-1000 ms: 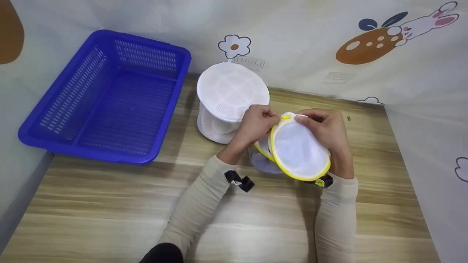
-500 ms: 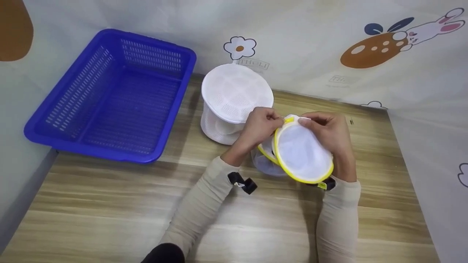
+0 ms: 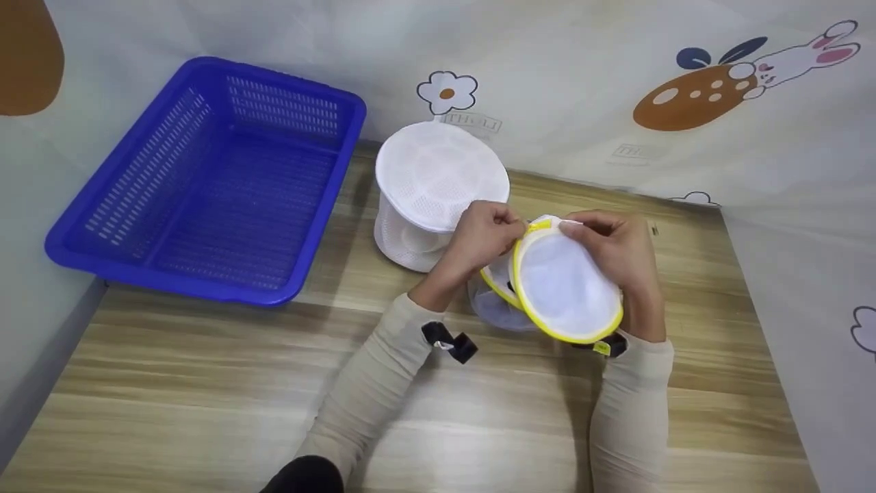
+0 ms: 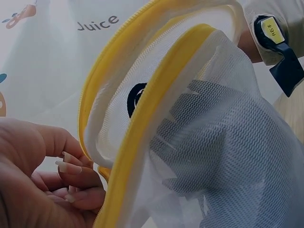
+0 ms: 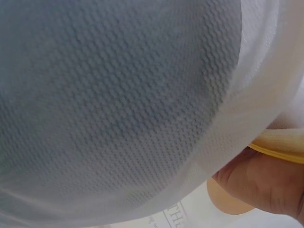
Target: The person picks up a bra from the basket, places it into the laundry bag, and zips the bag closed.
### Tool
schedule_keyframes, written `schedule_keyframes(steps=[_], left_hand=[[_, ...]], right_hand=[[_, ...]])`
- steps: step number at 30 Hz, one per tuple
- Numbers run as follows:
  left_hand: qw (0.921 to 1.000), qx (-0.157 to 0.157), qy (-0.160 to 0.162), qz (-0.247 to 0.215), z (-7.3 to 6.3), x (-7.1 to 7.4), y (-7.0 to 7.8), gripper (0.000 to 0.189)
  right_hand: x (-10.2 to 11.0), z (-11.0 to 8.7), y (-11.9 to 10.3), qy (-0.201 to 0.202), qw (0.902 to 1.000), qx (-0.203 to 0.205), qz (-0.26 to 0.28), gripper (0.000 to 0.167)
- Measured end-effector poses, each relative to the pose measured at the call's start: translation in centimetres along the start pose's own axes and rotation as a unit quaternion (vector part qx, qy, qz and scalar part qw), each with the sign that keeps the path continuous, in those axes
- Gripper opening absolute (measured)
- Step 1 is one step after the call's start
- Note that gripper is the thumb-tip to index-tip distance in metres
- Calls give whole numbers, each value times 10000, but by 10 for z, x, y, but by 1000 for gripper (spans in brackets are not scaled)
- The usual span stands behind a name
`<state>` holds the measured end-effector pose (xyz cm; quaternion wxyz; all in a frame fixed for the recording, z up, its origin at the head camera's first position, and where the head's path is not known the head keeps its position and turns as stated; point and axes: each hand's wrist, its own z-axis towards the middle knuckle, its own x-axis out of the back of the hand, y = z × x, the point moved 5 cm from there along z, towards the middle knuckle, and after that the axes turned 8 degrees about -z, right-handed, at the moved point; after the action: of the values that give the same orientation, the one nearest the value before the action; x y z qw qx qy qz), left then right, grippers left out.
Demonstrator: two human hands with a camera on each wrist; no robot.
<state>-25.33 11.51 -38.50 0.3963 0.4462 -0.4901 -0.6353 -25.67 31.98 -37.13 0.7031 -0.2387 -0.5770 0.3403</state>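
A white mesh laundry bag [image 3: 568, 284] with a yellow zipper edge hangs between my hands, its round lid apart from the body. With curled fingers my left hand [image 3: 484, 236] pinches the bag's zipper edge at its upper left; in the left wrist view the fingertips [image 4: 71, 168] meet the yellow zipper [image 4: 137, 123]. My right hand [image 3: 616, 250] grips the bag's upper rim between thumb and fingers. Grey patterned cloth [image 4: 199, 137] shows through the mesh, and a black ring-shaped thing [image 4: 136, 99] lies by the opening. In the right wrist view the mesh hides most of the right hand [image 5: 266, 183].
A second white mesh laundry bag [image 3: 441, 178], drum-shaped, stands behind my left hand, close to the wall. To the left is a blue plastic basket [image 3: 185, 291] with slotted sides. The wood-grain table [image 3: 205, 397] meets printed cloth walls at the back and right.
Both hands keep their hold on the bag and barely move. The head view has shifted slightly.
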Motion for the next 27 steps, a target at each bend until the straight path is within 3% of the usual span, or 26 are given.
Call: schedule_keyframes(steps=[20, 27], left_hand=[[9991, 28, 78, 407, 0, 1, 1, 17], [9989, -85, 50, 464, -1, 1, 2, 18]], right_hand=[[-1, 0, 1, -94, 9998, -198, -33, 24], [-3, 1, 1, -58, 10000, 42, 52, 23]])
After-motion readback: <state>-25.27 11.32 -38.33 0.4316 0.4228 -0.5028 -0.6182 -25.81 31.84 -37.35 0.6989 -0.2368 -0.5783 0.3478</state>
